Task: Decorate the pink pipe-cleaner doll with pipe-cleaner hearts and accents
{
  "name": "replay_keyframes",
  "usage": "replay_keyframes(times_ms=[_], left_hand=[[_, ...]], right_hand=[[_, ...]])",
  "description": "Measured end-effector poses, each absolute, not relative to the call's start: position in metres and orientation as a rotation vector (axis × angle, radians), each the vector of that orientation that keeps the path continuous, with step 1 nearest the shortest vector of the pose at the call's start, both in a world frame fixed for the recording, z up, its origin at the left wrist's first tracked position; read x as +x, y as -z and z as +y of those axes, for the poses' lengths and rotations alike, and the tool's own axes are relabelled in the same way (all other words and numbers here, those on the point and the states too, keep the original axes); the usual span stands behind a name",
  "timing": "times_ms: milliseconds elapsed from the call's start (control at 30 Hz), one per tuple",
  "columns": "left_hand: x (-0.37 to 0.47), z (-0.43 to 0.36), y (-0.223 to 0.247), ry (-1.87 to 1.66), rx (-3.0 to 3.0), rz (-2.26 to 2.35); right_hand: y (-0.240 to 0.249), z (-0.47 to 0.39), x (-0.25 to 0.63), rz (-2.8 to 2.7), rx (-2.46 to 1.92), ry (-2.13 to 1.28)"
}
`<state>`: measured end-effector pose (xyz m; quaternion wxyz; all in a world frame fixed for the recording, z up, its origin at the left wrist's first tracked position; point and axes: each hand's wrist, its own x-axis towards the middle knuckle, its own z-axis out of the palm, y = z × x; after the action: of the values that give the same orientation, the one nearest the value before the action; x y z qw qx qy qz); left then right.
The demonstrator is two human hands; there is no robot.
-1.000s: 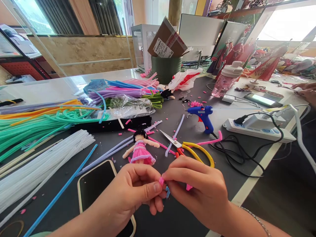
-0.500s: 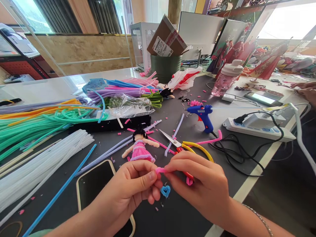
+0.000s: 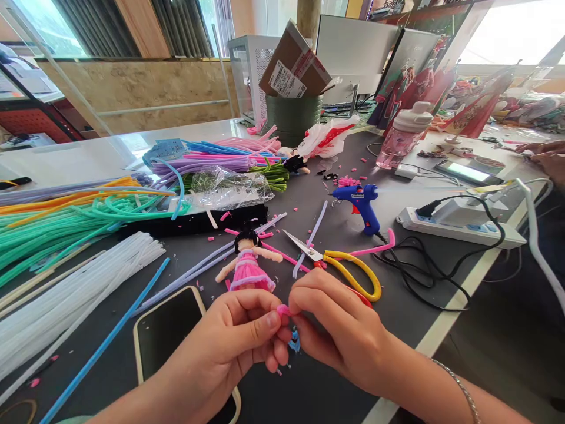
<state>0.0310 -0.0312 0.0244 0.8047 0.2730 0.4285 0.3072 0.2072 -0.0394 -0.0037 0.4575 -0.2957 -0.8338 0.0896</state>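
Note:
Between my two hands is a short bent piece of pink pipe cleaner [image 3: 283, 310]. My left hand [image 3: 241, 330] pinches it between thumb and forefinger. The fingertips of my right hand [image 3: 342, 324] are closed on its other end, partly hiding it. Just beyond my hands lies a small pipe-cleaner doll [image 3: 251, 268] with black hair and a pink dress. Scissors with yellow and red handles [image 3: 353, 272] lie spread apart beside my right hand. Below my fingers a small blue pipe-cleaner heart [image 3: 294, 340] rests on the dark table, partly covered. A phone [image 3: 165, 333] lies under my left forearm.
Bundles of white [image 3: 83, 294], green [image 3: 66, 229] and purple pipe cleaners [image 3: 203, 166] cover the left. A blue glue gun [image 3: 362, 203] stands near a power strip [image 3: 463, 229] with black cables. Behind are a pink bottle [image 3: 404, 138] and a green bin [image 3: 293, 118]. Another person's hand [image 3: 545, 154] is far right.
My right hand has moved slightly left, closer to my left hand, and the pink piece shows shorter and more bent. More of the scissors' handles is visible; the blue heart is more covered.

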Motion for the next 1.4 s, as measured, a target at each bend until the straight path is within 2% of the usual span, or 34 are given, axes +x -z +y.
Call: replay_keyframes(times_ms=[500,933,1400], left_hand=[[0.030,-0.029,-0.025,-0.641,0.727,0.987],[0.027,-0.025,-0.031,-0.573,0.874,0.993],[0.024,-0.024,-0.034,-0.597,0.930,1.017]], right_hand=[[0.002,-0.037,0.205,-2.162,-0.698,-0.184],[0.004,-0.037,0.211,-2.068,-0.671,-0.476],[0.003,-0.037,0.212,-2.041,-0.729,-0.581]])
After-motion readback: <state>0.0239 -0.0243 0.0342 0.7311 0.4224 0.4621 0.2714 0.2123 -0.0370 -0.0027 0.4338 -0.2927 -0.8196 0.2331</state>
